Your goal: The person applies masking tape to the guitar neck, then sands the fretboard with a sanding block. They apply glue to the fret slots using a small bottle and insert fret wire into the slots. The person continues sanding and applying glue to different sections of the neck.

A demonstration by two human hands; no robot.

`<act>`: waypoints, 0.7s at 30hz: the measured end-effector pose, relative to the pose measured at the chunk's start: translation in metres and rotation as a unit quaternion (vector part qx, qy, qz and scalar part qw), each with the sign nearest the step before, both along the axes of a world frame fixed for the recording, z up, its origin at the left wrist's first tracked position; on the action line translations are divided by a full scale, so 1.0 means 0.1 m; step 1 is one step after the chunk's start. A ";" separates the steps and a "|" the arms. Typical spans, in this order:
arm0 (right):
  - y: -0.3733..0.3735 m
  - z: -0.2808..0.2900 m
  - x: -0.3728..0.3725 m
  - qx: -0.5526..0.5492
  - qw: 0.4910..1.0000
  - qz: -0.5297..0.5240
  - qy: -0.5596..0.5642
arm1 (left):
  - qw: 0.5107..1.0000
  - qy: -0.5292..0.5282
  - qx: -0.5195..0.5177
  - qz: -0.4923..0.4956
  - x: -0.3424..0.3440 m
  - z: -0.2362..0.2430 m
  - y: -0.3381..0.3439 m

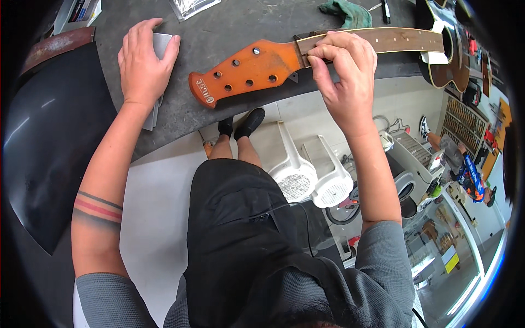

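An acoustic guitar lies across the bench, its orange-brown headstock (246, 71) pointing left and its dark body (456, 65) at the far right. The headstock shows several bare peg holes. No strings show on the wooden fretboard (404, 40). Over the neck at the nut end is my right hand (347, 76), thumb and forefinger pressed together; whatever is between them is too small to make out. Left of the headstock, my left hand (143, 68) curls over a flat grey piece (162, 44), fingers on one side and thumb on the other. My palm hides most of it.
A black sheet (54, 136) covers the bench's left side. Behind the neck lie a green cloth (350, 13) and a dark-handled tool (386, 12); a clear plastic packet (191, 6) is at the back. White stools (295, 177) stand below the bench edge. Another person (470, 175) is far right.
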State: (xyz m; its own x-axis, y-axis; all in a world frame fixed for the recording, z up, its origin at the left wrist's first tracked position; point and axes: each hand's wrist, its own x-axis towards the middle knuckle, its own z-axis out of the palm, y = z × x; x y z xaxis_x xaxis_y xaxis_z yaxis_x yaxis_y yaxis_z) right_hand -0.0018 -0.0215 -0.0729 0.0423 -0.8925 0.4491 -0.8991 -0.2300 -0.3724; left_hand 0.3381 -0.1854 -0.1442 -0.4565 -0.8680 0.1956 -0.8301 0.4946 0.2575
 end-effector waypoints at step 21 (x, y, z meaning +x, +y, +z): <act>0.07 -0.02 0.00 -0.013 1.000 0.018 -0.011 | 1.000 -0.004 0.004 -0.003 0.01 0.00 0.00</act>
State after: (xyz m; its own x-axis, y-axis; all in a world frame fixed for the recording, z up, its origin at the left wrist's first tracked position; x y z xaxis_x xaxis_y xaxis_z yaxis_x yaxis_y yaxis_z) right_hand -0.0019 -0.0142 -0.0749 0.0636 -0.8783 0.4739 -0.8824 -0.2713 -0.3844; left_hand 0.3393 -0.1855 -0.1442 -0.4634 -0.8665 0.1856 -0.8288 0.4979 0.2552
